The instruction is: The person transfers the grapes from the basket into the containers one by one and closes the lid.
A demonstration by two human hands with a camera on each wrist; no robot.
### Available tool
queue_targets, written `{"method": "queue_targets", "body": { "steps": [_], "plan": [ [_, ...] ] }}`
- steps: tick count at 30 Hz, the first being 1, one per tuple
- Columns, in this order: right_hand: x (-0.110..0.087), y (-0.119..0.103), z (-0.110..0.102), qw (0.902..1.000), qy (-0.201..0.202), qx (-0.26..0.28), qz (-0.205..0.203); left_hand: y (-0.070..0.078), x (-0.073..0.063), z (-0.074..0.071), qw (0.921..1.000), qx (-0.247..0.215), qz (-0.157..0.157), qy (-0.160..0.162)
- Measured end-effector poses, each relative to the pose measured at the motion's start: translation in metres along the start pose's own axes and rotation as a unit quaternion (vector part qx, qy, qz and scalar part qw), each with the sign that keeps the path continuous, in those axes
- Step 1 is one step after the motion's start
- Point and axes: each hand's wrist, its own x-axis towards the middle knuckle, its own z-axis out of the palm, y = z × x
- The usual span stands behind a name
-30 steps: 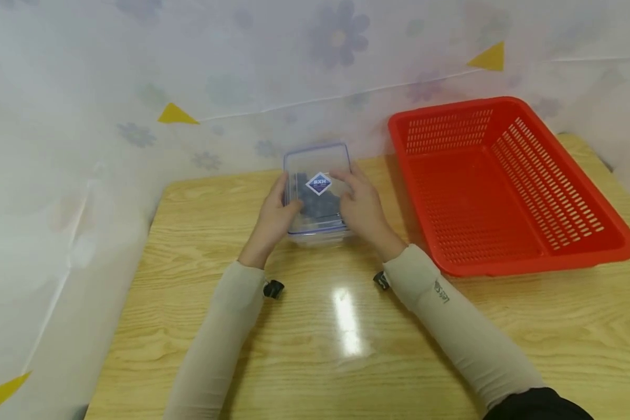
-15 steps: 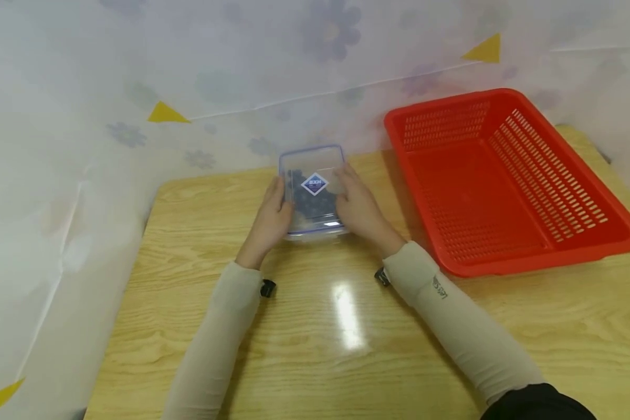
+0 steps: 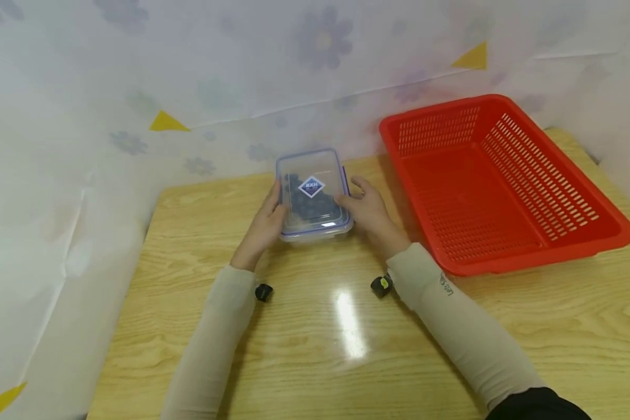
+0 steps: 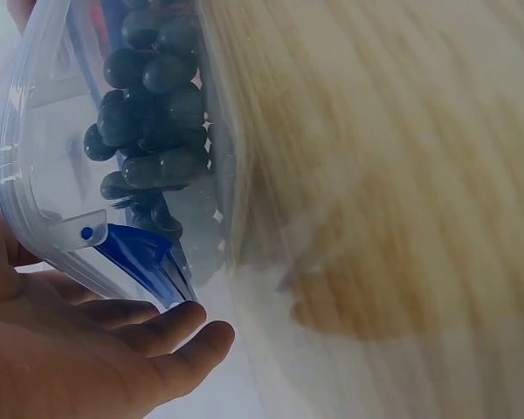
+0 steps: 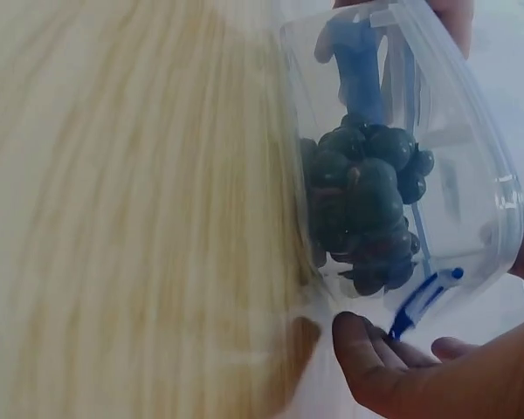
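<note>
A clear plastic food container (image 3: 311,223) with a blue-edged lid and a diamond label (image 3: 312,186) sits near the back of the table. Dark grapes (image 4: 162,113) show through its walls. My left hand (image 3: 265,224) holds its left side, thumb at the lid's edge, fingers beside a blue latch (image 4: 144,257) that slants outward. On the other side, my right hand (image 3: 370,213) has its thumb on the lid's edge and its index finger held off the box. The right-side blue latch (image 5: 419,305) juts out, with the right fingertips (image 5: 354,336) right at it.
A large red plastic basket (image 3: 535,265) with slotted walls stands to the right of the container. Behind the wooden table (image 3: 315,373) hangs a pale flowered sheet (image 3: 231,64) with yellow triangles.
My right index finger has come off the lid and moved out to the right. The right-side latch now sticks out from the container. The left hand keeps its hold.
</note>
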Motion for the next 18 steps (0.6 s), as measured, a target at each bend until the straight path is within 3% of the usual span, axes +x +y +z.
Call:
{"method": "queue_targets", "body": {
  "steps": [9,14,18],
  "plan": [
    [0.0007,0.0038,0.0037,0.9908,0.057,-0.095,-0.078,-0.0017,-0.0014,0.0011,0.9996,0.028,-0.006,-0.004],
    [0.0000,0.0029,0.0060,0.9830,0.058,-0.126,-0.121,-0.0037,-0.0018,0.0017,0.9990,0.045,-0.006,0.003],
    [-0.0003,0.0001,0.0087,0.9833,0.050,-0.122,-0.125,-0.0057,-0.0010,0.0018,0.9988,0.049,0.001,0.007]
  ]
}}
